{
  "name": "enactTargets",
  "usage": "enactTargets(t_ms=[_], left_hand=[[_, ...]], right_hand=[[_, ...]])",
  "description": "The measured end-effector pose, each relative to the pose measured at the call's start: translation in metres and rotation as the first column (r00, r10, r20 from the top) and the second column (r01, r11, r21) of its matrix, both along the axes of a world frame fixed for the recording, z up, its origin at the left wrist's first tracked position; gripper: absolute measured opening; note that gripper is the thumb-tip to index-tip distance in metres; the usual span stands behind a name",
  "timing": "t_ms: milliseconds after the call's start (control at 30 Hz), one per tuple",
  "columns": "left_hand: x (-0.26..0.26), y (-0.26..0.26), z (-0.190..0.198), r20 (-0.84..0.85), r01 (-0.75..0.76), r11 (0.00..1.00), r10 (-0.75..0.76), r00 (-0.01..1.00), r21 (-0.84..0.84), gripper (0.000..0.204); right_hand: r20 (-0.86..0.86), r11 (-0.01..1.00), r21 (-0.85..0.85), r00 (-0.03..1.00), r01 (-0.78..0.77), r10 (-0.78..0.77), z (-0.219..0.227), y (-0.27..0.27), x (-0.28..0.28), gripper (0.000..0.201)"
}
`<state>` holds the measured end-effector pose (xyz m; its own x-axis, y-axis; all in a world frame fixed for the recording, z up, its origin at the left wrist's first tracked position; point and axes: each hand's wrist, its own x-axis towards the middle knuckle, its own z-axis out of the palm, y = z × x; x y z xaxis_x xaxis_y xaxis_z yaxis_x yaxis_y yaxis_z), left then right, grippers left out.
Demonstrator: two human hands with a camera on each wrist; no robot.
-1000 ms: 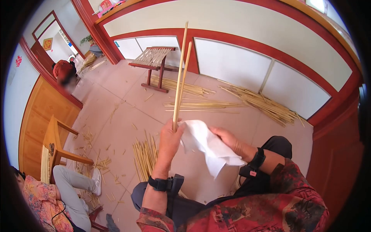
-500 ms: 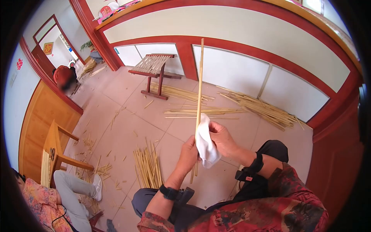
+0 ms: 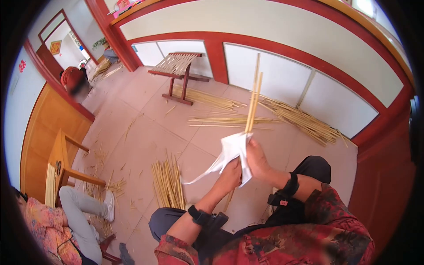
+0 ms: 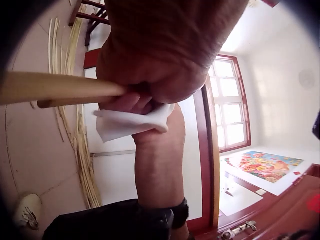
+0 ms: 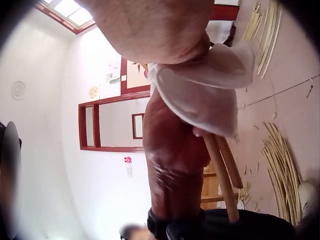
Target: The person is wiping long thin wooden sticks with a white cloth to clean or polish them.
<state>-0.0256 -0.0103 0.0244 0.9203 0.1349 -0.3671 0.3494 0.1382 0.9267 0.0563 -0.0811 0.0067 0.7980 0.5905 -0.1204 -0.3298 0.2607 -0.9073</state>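
Two pale sticks [image 3: 255,99] stand upright, slightly tilted, in front of the person. The left hand [image 3: 231,173] grips them low down, and their lower ends [image 4: 65,90] stick out below it in the left wrist view. Just above and to the right, the right hand [image 3: 258,160] holds a white cloth [image 3: 234,148] around the sticks. One corner of the cloth trails out to the left. In the right wrist view the cloth [image 5: 200,95] hides the right fingertips, and the stick ends [image 5: 222,175] show below the left hand [image 5: 175,135].
Piles of sticks [image 3: 304,121] lie along the white cabinets. A bundle [image 3: 168,183] stands by the person's left knee. A woven stool [image 3: 176,65] is near the cabinets. Stick scraps, a wooden bench [image 3: 59,161] and a seated person [image 3: 48,225] are at the left; another person [image 3: 74,79] bends near the doorway.
Both hands and the sticks have shifted to the right. The cloth, bunched beside the sticks half a second ago, is now spread around them with a corner flung left.
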Motion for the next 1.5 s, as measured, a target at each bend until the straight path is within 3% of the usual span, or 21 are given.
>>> enactTargets(t_ms=[67, 100, 133, 167, 233, 300, 367, 467, 533, 600, 700, 767, 800, 833, 900, 933, 1100, 1200, 1333, 1400, 1500], left_hand=[[0.002, 0.000, -0.027, -0.022, -0.022, 0.989, 0.026, 0.999, 0.147, 0.017], [0.004, 0.003, -0.047, 0.295, -0.079, 0.876, -0.074, 0.953, 0.475, 0.017], [0.003, 0.002, -0.036, 0.523, -0.233, 0.664, -0.276, 0.807, 0.710, 0.017], [0.001, -0.003, -0.025, 0.073, 0.035, 0.985, -0.048, 0.996, 0.168, 0.018], [0.000, -0.004, -0.001, 0.096, 0.021, 0.986, -0.037, 0.995, 0.164, 0.020], [-0.005, -0.003, 0.007, 0.121, 0.009, 0.987, -0.028, 0.992, 0.160, 0.022], [-0.017, 0.001, 0.011, 0.173, 0.067, 0.923, -0.141, 0.975, 0.378, 0.026], [-0.040, 0.012, 0.017, 0.151, 0.099, 0.889, -0.184, 0.971, 0.448, 0.026], [-0.056, 0.027, 0.016, 0.105, 0.151, 0.882, -0.220, 0.970, 0.447, 0.025], [-0.068, 0.042, 0.020, 0.062, 0.201, 0.868, -0.255, 0.965, 0.454, 0.025], [-0.082, 0.055, 0.024, -0.061, 0.234, 0.878, -0.230, 0.971, 0.418, 0.025], [-0.081, 0.063, 0.013, -0.030, 0.080, 0.991, -0.077, 0.997, 0.112, 0.025], [-0.077, 0.063, 0.012, -0.024, 0.085, 0.990, -0.082, 0.996, 0.112, 0.025], [-0.072, 0.062, 0.011, 0.036, 0.003, 0.998, -0.006, 0.999, 0.059, 0.026], [-0.060, 0.059, 0.009, 0.098, -0.075, 0.997, 0.075, 0.992, 0.000, 0.026], [-0.053, 0.056, 0.007, 0.114, -0.123, 0.992, 0.123, 0.986, -0.007, 0.024], [-0.025, 0.035, -0.004, 0.136, -0.224, 0.971, 0.233, 0.963, -0.081, 0.017], [-0.020, 0.026, -0.012, 0.178, -0.214, 0.977, 0.215, 0.960, -0.024, 0.013], [-0.017, 0.019, -0.010, 0.137, -0.270, 0.963, 0.264, 0.955, 0.023, 0.015], [-0.016, 0.017, -0.013, 0.134, -0.291, 0.956, 0.285, 0.949, 0.026, 0.016], [-0.013, 0.010, -0.016, 0.206, -0.272, 0.956, 0.245, 0.947, 0.113, 0.016]], right_hand=[[-0.079, 0.984, 0.158, 0.994, 0.083, -0.072, 0.005, 0.003, 0.011, 0.019], [-0.063, 0.978, 0.180, 0.994, 0.104, -0.094, 0.007, 0.005, 0.016, 0.022], [-0.068, 0.978, 0.183, 0.994, 0.096, -0.085, 0.014, 0.004, 0.022, 0.022], [-0.053, 0.982, 0.152, 0.993, 0.115, -0.108, 0.025, 0.000, 0.028, 0.024], [-0.040, 0.984, 0.124, 0.992, 0.128, -0.124, 0.029, 0.000, 0.046, 0.025], [0.057, 0.936, 0.187, 0.948, 0.298, -0.313, 0.018, 0.004, 0.072, 0.027], [-0.068, 0.871, 0.343, 0.934, 0.353, -0.351, 0.039, -0.013, 0.105, 0.027], [-0.023, 0.830, 0.354, 0.891, 0.431, -0.452, 0.049, -0.034, 0.148, 0.027], [-0.177, 0.706, 0.408, 0.809, 0.579, -0.561, 0.043, -0.045, 0.178, 0.027], [-0.146, 0.685, 0.435, 0.797, 0.584, -0.586, 0.038, -0.069, 0.204, 0.024], [-0.285, 0.639, 0.436, 0.771, 0.633, -0.569, 0.047, -0.088, 0.210, 0.016], [-0.285, 0.609, 0.436, 0.743, 0.663, -0.605, 0.046, -0.085, 0.202, 0.016], [-0.283, 0.588, 0.429, 0.721, 0.685, -0.633, 0.045, -0.082, 0.197, 0.016], [-0.297, 0.660, 0.393, 0.768, 0.640, -0.568, 0.045, -0.076, 0.189, 0.018], [-0.189, 0.828, 0.473, 0.953, 0.301, -0.238, 0.013, -0.063, 0.178, 0.021], [-0.178, 0.896, 0.368, 0.964, 0.250, -0.197, 0.036, -0.048, 0.134, 0.020], [-0.310, 0.928, 0.364, 0.930, -0.078, 0.199, 0.015, -0.001, 0.032, 0.030], [-0.098, 0.987, 0.092, 0.985, -0.135, 0.143, 0.008, 0.010, -0.002, 0.028], [-0.131, 0.992, 0.026, 0.984, -0.121, 0.124, 0.008, 0.011, -0.006, 0.023], [-0.003, 0.995, 0.099, 1.000, -0.020, 0.020, -0.007, 0.019, -0.004, 0.020], [-0.007, 0.991, 0.030, 0.992, 0.129, -0.129, -0.013, 0.023, 0.000, 0.021]])
